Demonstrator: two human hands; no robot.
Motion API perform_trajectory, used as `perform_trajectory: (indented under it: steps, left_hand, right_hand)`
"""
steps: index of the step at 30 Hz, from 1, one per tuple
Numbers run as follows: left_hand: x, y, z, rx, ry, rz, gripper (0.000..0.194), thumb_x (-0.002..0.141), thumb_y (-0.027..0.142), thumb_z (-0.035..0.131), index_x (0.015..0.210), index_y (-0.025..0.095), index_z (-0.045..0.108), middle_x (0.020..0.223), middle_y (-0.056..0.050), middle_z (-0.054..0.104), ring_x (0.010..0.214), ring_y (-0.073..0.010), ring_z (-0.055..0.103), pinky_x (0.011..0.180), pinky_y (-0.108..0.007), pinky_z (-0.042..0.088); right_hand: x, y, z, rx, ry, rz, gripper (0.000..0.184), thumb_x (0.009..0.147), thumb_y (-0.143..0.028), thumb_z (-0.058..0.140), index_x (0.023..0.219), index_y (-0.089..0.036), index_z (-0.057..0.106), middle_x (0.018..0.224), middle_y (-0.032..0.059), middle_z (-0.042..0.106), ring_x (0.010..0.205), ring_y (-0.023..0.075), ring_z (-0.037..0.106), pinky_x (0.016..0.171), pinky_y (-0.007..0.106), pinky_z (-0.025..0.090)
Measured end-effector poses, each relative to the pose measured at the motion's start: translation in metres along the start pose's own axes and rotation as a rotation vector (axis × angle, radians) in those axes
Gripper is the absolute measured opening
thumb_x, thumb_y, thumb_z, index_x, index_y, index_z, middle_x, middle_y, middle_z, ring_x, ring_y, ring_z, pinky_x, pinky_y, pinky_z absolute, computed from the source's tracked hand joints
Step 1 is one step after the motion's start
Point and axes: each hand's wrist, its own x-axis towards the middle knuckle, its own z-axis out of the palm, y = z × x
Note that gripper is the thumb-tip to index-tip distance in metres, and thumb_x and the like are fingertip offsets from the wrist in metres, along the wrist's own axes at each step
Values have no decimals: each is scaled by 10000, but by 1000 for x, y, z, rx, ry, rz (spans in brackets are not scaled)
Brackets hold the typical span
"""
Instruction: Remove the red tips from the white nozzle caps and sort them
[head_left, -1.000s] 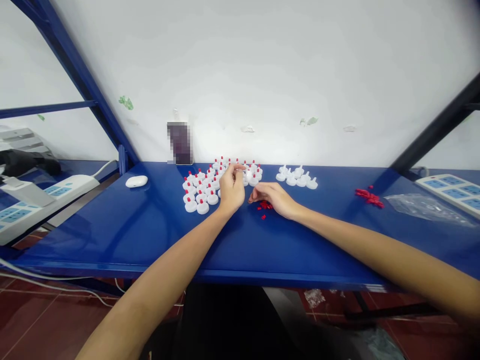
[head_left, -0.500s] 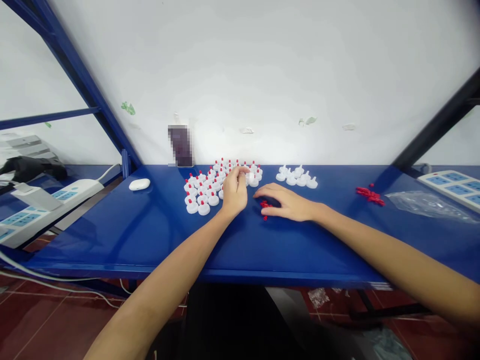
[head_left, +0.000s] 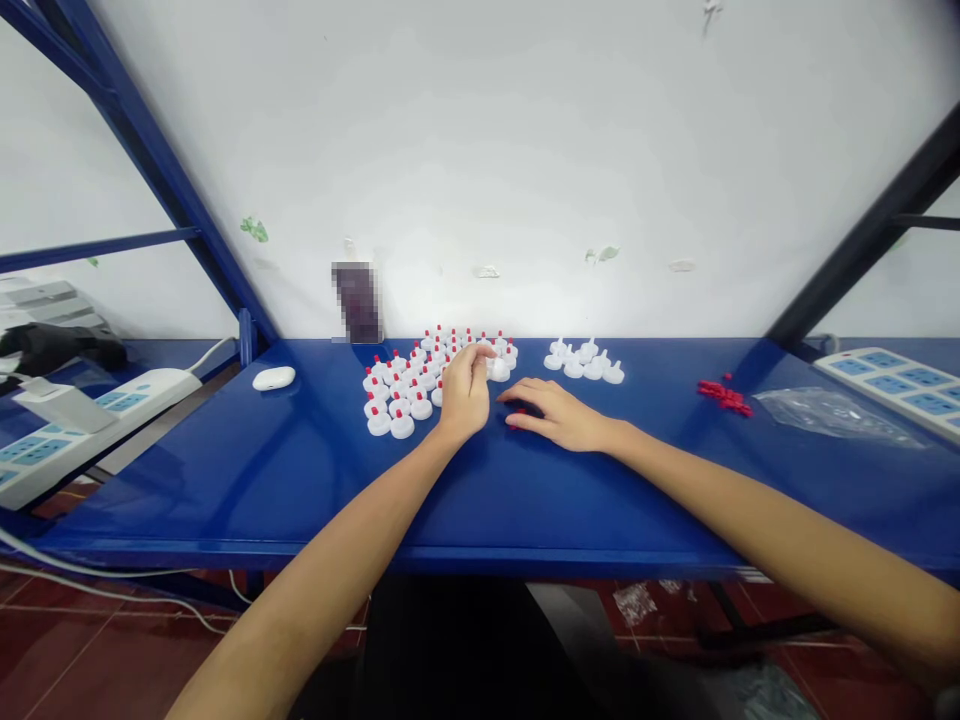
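My left hand [head_left: 466, 392] is closed, its fingers curled round a white spout cap [head_left: 493, 367] that shows at the fingertips. Close on its left stands a group of white spout caps with red tips [head_left: 402, 424]. My right hand [head_left: 561, 414] lies low over the blue table, palm down, thumb and forefinger apart. Under it, small red tip caps [head_left: 520, 412] show only as a bit of red, the rest hidden by the hand. Beyond my right hand stand several white spout caps without red tips [head_left: 592, 367].
To the right lie a pile of red tip caps [head_left: 724, 396], a clear plastic bag [head_left: 825, 416] and a power strip [head_left: 892, 378]. A white earbud case [head_left: 274, 379] and another power strip [head_left: 112, 410] are at left. A blurred phone [head_left: 358, 303] leans on the wall.
My right hand has shifted slightly left and settled over the small red caps, covering most of them. My left hand keeps its grip in nearly the same place. The view has tilted slightly.
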Motion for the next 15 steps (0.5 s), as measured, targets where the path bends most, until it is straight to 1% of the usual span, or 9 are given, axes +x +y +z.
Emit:
perform_trajectory:
  steps: [2, 4, 7, 8, 9, 10, 12, 14, 15]
  left_hand:
    - [-1, 1, -1, -5, 9, 20, 239, 960, 229, 373, 969, 210, 612, 844, -38, 639, 793, -177, 585, 713, -284, 436]
    - [-2, 2, -2, -16, 6, 52, 230, 962, 230, 383, 977, 206, 611, 893, -47, 652, 826, -179, 596, 734, -287, 447]
    - [-4, 3, -1, -29, -47, 107, 200, 957, 220, 416, 976, 194, 613, 965, -57, 662, 869, -174, 609, 766, -286, 468]
    - [-4, 4, 0, -33, -72, 119, 186, 954, 223, 434, 983, 192, 615, 980, -59, 664, 880, -171, 613, 768, -282, 477]
    - [-4, 5, 1, -40, -96, 127, 174, 951, 230, 454, 995, 191, 618, 994, -60, 666, 890, -167, 619, 765, -276, 487]
    - [-4, 6, 1, -51, -116, 135, 168, 949, 237, 472, 1010, 191, 622, 1005, -62, 670, 899, -164, 625, 759, -270, 497]
    - [-5, 8, 3, -72, -134, 162, 167, 947, 251, 500, 1029, 191, 631, 1018, -66, 679, 909, -159, 636, 747, -260, 512]
    - [-6, 11, 3, -69, -126, 223, 159, 947, 260, 519, 1009, 188, 646, 1007, -69, 688, 901, -156, 641, 742, -258, 520]
    - [-6, 13, 4, -58, -119, 260, 155, 947, 262, 526, 995, 187, 652, 996, -70, 692, 895, -156, 641, 742, -260, 522]
  right_hand:
    - [0, 1, 1, 84, 89, 27, 335, 974, -464, 481, 1157, -232, 640, 1130, 90, 678, 1049, 250, 618, 941, 417, 453]
    - [0, 0, 3, 181, 206, 91, 334, 990, -448, 445, 1149, -219, 628, 1067, 76, 691, 995, 231, 643, 914, 388, 470]
    - [0, -3, 5, 337, 378, 227, 380, 1002, -473, 390, 1215, -216, 572, 838, 21, 655, 788, 190, 654, 794, 343, 498]
    - [0, -4, 6, 391, 410, 253, 399, 1000, -491, 381, 1238, -220, 551, 784, 0, 618, 699, 171, 637, 731, 323, 499]
    - [1, -5, 6, 440, 427, 264, 415, 994, -511, 385, 1258, -226, 530, 773, -14, 589, 625, 150, 613, 671, 306, 493]
    - [1, -6, 6, 482, 431, 265, 428, 982, -529, 405, 1276, -235, 509, 805, -18, 575, 575, 131, 594, 624, 292, 484]
    - [3, -9, 4, 544, 430, 259, 452, 952, -549, 465, 1290, -251, 478, 929, -4, 569, 540, 102, 586, 574, 278, 475]
    - [4, -12, 1, 580, 442, 253, 452, 923, -545, 525, 1266, -253, 477, 1016, 11, 562, 571, 97, 601, 581, 277, 484]
    - [4, -14, -1, 594, 449, 248, 436, 913, -537, 547, 1234, -247, 490, 1005, 11, 566, 592, 101, 603, 595, 279, 489]
